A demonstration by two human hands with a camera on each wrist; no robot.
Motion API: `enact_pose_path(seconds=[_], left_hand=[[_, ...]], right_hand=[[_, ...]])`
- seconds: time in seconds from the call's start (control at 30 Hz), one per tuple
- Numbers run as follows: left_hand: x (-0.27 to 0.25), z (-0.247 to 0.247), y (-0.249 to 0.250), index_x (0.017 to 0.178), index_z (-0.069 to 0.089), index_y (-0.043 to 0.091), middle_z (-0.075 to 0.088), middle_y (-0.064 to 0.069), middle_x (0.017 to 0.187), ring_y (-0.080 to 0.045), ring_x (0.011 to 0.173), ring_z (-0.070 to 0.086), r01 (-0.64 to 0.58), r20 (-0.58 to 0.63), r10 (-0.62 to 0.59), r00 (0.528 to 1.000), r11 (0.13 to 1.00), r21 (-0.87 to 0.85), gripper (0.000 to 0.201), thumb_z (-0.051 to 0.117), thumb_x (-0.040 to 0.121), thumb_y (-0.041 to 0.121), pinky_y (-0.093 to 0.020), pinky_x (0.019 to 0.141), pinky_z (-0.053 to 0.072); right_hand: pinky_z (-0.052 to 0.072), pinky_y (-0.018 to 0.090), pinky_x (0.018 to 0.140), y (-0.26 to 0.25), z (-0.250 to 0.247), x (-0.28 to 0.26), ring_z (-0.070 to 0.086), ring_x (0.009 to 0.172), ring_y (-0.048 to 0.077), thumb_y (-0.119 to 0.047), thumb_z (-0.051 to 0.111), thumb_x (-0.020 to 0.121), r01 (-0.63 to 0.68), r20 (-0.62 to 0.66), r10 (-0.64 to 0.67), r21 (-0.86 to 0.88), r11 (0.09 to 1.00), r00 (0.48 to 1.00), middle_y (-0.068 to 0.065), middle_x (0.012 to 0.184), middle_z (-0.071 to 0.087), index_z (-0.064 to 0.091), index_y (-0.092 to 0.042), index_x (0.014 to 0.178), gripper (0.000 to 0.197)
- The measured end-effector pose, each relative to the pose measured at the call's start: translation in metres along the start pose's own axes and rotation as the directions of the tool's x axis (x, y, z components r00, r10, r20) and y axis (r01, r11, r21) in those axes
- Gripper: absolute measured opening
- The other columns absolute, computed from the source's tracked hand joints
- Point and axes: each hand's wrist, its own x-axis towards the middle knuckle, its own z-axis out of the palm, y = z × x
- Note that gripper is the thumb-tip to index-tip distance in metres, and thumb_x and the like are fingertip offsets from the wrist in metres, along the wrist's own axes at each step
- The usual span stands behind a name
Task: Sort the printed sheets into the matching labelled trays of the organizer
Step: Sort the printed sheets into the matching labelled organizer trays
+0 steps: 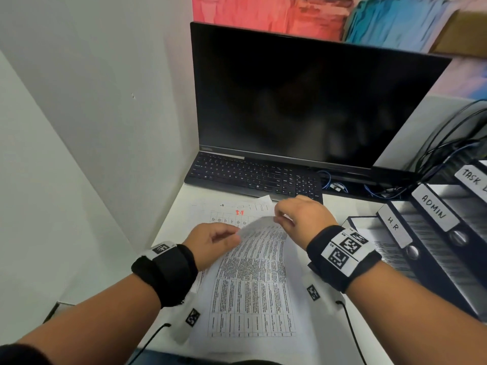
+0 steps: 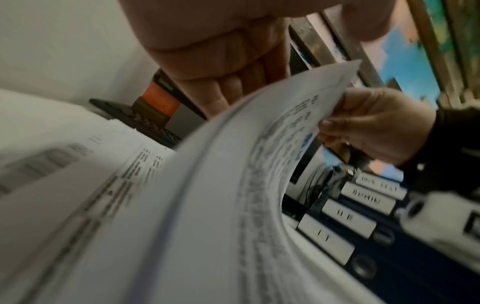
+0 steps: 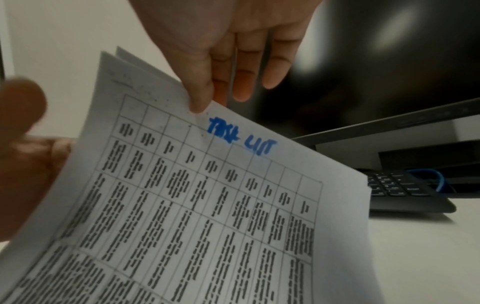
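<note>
The white gridded sheet marked "TASK LIST" in blue [image 3: 241, 137] curls up off the desk pile, pinched by your right hand [image 1: 303, 217] and left hand [image 1: 210, 241]; peel one sheet only, then carry it to the black TASK-labelled tray [image 1: 471, 177]

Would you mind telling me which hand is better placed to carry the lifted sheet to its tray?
The right hand: it pinches the sheet marked TASK LIST at its top edge, and the organizer lies on its side.
</note>
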Motion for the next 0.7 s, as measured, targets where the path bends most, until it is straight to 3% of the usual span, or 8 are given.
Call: enact_pose_path(seconds=[0.07,0.13,0.17,0.27,0.4,0.53,0.6,0.7], left_hand=[[0.001,0.002,0.005,0.076,0.067,0.033,0.071,0.002,0.079,-0.016,0.076,0.067,0.019,-0.030,-0.015,0.999,0.992,0.123,0.006,0.071,0.081,0.035,-0.034,0.075,0.056],[0.004,0.001,0.006,0.068,0.062,0.032,0.065,0.009,0.069,-0.009,0.067,0.061,0.043,-0.089,-0.023,0.996,0.974,0.224,0.021,0.067,0.086,0.023,-0.024,0.066,0.052],[0.006,0.000,0.005,0.071,0.063,0.030,0.065,0.011,0.071,-0.006,0.069,0.062,0.065,-0.115,-0.044,0.992,0.980,0.186,0.018,0.067,0.086,0.021,-0.021,0.066,0.051],[0.009,-0.003,0.007,0.087,0.070,0.023,0.071,0.007,0.085,-0.010,0.080,0.069,0.115,-0.157,-0.115,0.981,0.993,-0.014,0.012,0.074,0.080,0.015,-0.026,0.075,0.055],[0.011,-0.005,0.003,0.085,0.068,0.025,0.072,0.004,0.090,-0.014,0.085,0.069,0.130,-0.176,-0.150,0.973,0.985,-0.117,0.022,0.077,0.075,0.009,-0.031,0.079,0.056],[0.013,-0.009,-0.005,0.087,0.068,0.023,0.073,0.003,0.089,-0.017,0.083,0.070,0.167,-0.188,-0.203,0.961,0.967,-0.193,0.021,0.077,0.074,0.009,-0.031,0.073,0.056],[0.012,-0.011,-0.007,0.089,0.068,0.021,0.074,0.003,0.087,-0.018,0.083,0.071,0.177,-0.187,-0.223,0.957,0.956,-0.233,0.020,0.076,0.075,0.008,-0.032,0.072,0.056],[0.013,-0.013,-0.010,0.091,0.069,0.020,0.074,0.004,0.086,-0.017,0.083,0.071,0.175,-0.192,-0.228,0.955,0.950,-0.257,0.020,0.075,0.076,0.008,-0.031,0.071,0.056]], right_hand=[[0.039,0.029,0.075,0.000,-0.001,0.000,0.048,0.085,0.016,-0.029,0.055,0.093,-0.034,0.018,0.034,-0.004,0.999,0.999,-0.004,0.086,0.063,0.062,-0.016,0.091,0.015],[0.038,0.028,0.081,-0.002,-0.003,0.000,0.050,0.096,0.016,-0.032,0.054,0.093,-0.082,0.040,0.082,-0.001,0.997,0.996,-0.006,0.096,0.062,0.060,-0.020,0.100,0.015],[0.039,0.028,0.084,-0.003,-0.004,0.001,0.049,0.101,0.015,-0.033,0.054,0.093,-0.105,0.048,0.104,0.009,0.994,0.993,-0.007,0.102,0.061,0.058,-0.021,0.105,0.017],[0.041,0.029,0.090,-0.002,-0.005,0.001,0.048,0.106,0.014,-0.036,0.056,0.091,-0.148,0.075,0.146,0.014,0.989,0.986,-0.008,0.112,0.058,0.055,-0.024,0.113,0.024],[0.043,0.031,0.095,0.008,0.000,-0.003,0.050,0.109,0.014,-0.044,0.062,0.085,-0.242,0.104,0.242,-0.015,0.970,0.965,-0.007,0.117,0.057,0.051,-0.025,0.119,0.040],[0.048,0.033,0.086,0.028,0.006,-0.010,0.056,0.103,0.018,-0.050,0.066,0.080,-0.483,0.198,0.473,-0.001,0.876,0.858,-0.003,0.117,0.059,0.045,-0.025,0.122,0.054],[0.047,0.030,0.083,0.037,0.010,-0.013,0.058,0.101,0.019,-0.048,0.066,0.081,-0.545,0.256,0.534,-0.028,0.838,0.806,-0.002,0.113,0.061,0.047,-0.024,0.119,0.049],[0.046,0.027,0.078,0.045,0.013,-0.015,0.060,0.094,0.018,-0.043,0.067,0.082,-0.586,0.283,0.572,-0.043,0.809,0.769,-0.003,0.101,0.065,0.053,-0.023,0.109,0.037]])
